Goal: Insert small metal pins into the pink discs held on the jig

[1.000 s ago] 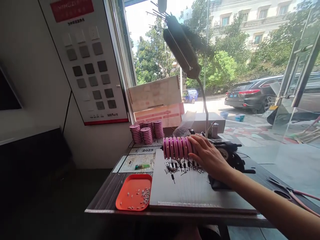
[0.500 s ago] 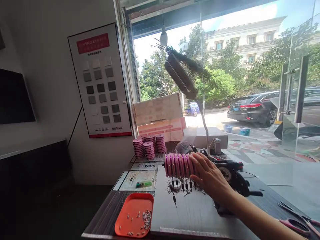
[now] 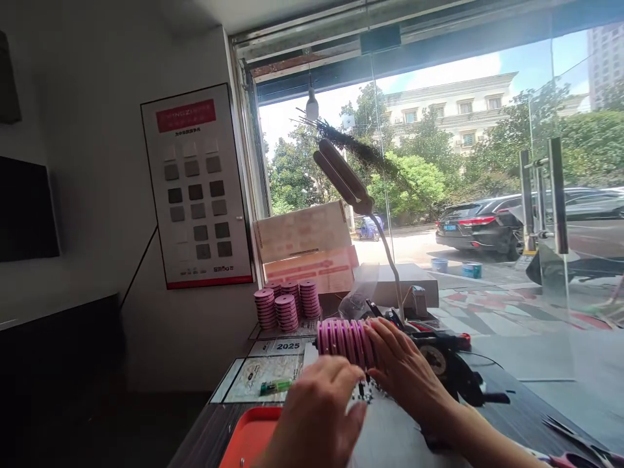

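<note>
A row of pink spools point(image 3: 336, 338) sits side by side on a horizontal shaft above a white board. My right hand point(image 3: 409, 370) is on its right end, fingers laid over the top and thumb lower at the front. My left hand point(image 3: 316, 406) is in front of the row, blurred by motion. Its fingers are bent towards the spools and the thumb is apart from them; whether it holds anything is hidden. Small black pieces point(image 3: 361, 390) hang below the spools, partly covered by the left hand. An orange tray point(image 3: 253, 426) lies partly behind that hand.
Stacks of pink spools point(image 3: 285, 312) stand at the back left. A green-capped tube point(image 3: 275, 387) lies on a printed sheet. Right of the spools is a black machine point(image 3: 451, 370); scissors point(image 3: 580, 445) lie near the right edge. A lamp point(image 3: 346, 179) rises behind.
My left hand has come into view from below, up to the front of the spools, covering part of the tray and board. My right hand stays on the spools. The view has tilted upward.
</note>
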